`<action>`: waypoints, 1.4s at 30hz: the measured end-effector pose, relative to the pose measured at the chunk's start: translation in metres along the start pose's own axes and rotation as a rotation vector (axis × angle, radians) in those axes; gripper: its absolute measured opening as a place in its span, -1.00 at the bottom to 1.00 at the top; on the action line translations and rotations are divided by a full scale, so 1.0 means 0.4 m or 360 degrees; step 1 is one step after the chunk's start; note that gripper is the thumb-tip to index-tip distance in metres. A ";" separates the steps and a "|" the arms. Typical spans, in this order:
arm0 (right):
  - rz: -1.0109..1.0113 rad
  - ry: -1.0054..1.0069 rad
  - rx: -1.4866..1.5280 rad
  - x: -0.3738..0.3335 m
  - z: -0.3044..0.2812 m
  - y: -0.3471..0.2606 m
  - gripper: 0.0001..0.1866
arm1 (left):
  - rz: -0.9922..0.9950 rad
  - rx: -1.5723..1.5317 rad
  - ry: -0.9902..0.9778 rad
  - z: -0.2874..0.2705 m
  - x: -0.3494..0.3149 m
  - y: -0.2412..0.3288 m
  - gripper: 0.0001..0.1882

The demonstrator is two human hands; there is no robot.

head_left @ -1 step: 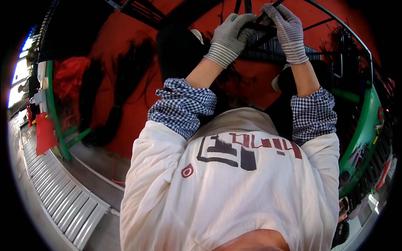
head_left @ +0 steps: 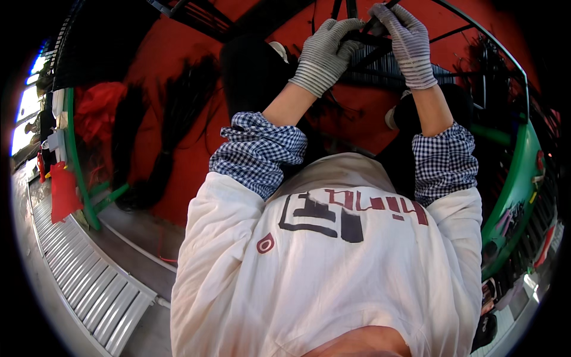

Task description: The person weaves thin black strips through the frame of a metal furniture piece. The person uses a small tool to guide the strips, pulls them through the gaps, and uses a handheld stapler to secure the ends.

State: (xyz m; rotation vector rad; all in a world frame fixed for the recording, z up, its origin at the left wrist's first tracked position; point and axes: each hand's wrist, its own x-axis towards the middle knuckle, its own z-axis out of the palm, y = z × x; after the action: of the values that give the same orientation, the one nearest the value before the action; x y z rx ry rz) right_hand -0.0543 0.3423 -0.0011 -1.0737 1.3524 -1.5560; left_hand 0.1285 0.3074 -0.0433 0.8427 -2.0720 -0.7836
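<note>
Both hands wear grey ribbed gloves and work close together at the top of the view, on a black frame of thin bars [head_left: 455, 33]. My left hand [head_left: 324, 56] is closed, its thumb and fingers gripping a black bar [head_left: 375, 40] that crosses between the hands. My right hand [head_left: 407, 47] is closed too, fingers bent in a pinch at the frame's upper part. What lies in that pinch is too dark and small to make out. Beneath the hands, a panel of narrow grey slats [head_left: 389, 63] shows behind the bars.
Bundles of long black strands [head_left: 181, 95] lie on the red floor covering [head_left: 190, 172] at left, near a crumpled red bag [head_left: 101, 110]. A white radiator [head_left: 89, 279] stands lower left. A green curved rail [head_left: 510, 184] with small items is at right.
</note>
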 end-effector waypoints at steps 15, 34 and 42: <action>-0.1075 -0.0205 -0.1069 -0.186 0.033 -0.028 -0.87 | 0.0115 -0.0132 -0.0031 -0.008 0.002 -0.016 -0.58; -0.1285 -0.0345 -0.1704 -0.214 0.033 0.056 -0.77 | 0.0049 -0.0307 -0.0203 -0.020 0.006 -0.022 -0.53; -0.1302 -0.0387 -0.1769 -0.215 0.038 0.059 -0.78 | 0.0147 -0.0240 -0.0186 -0.019 0.003 -0.033 -0.50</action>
State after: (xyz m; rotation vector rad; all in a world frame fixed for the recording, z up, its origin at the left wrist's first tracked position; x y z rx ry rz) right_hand -0.0110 0.4159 -0.0316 -2.6480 1.7224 -0.9920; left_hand 0.1379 0.2968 -0.0486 0.6272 -2.1070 -0.9447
